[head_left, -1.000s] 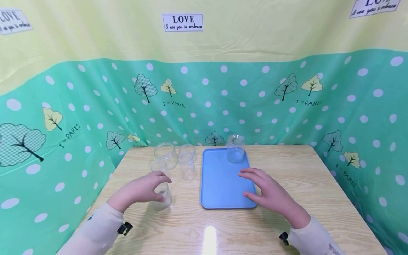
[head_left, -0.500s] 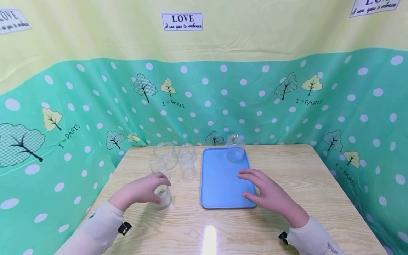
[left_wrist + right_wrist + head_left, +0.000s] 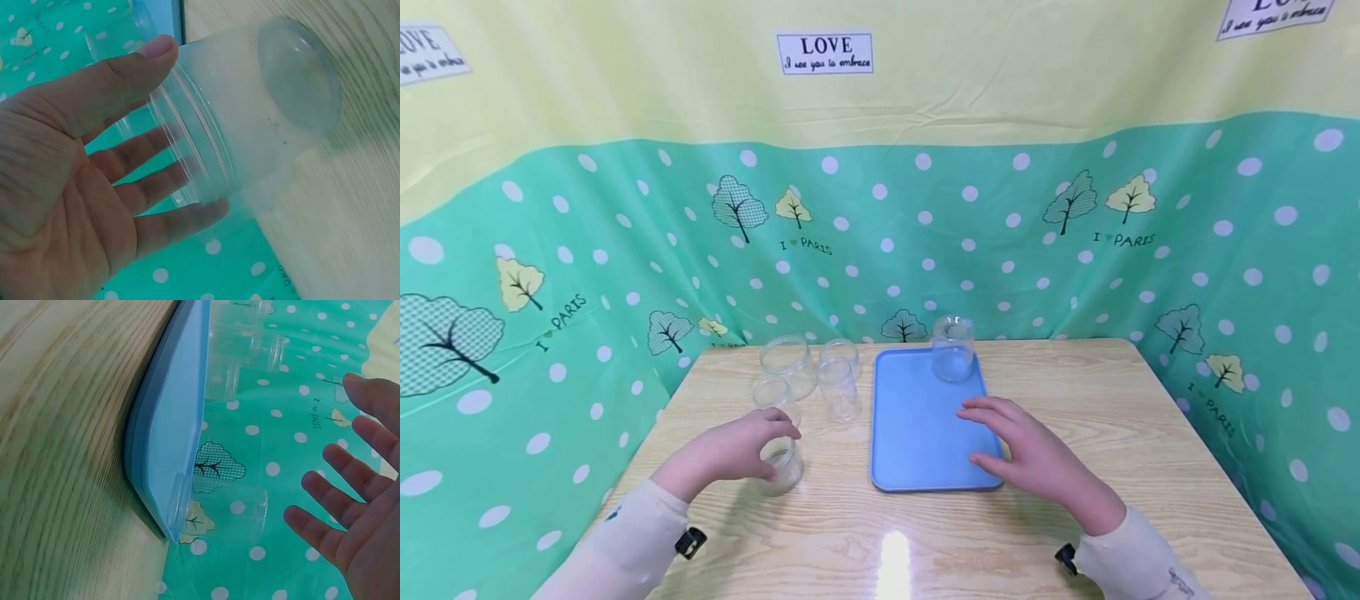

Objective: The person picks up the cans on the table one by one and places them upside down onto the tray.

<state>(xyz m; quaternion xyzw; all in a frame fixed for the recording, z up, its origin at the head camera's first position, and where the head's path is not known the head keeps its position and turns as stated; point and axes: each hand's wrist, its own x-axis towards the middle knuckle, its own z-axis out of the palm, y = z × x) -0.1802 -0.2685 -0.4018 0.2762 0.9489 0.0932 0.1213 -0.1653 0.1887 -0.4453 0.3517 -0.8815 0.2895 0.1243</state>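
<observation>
A clear jar [image 3: 250, 106] stands upright on the table [image 3: 820, 533], left of the blue tray [image 3: 917, 433]. My left hand [image 3: 730, 446] is around its mouth. The thumb lies on one side and the fingers, spread and fairly straight, show through the wall on the other; whether they press on it is hard to tell. Over the tray's right edge hovers my right hand [image 3: 1033, 454], fingers apart and holding nothing. One clear jar [image 3: 953, 354] stands at the tray's back right corner; in the right wrist view this jar [image 3: 225, 509] lies beyond the fingertips.
Behind the left hand are several clear vessels: a wide one [image 3: 788, 367], a slim tall one [image 3: 838, 392], one [image 3: 842, 354] at the back, and one [image 3: 775, 396] nearest the hand. A patterned curtain [image 3: 880, 217] encloses the table's back and sides.
My left thumb has shifted slightly left relative to the jar, widening the gap to the fingers. The jar stays in place. The right hand has hardly moved.
</observation>
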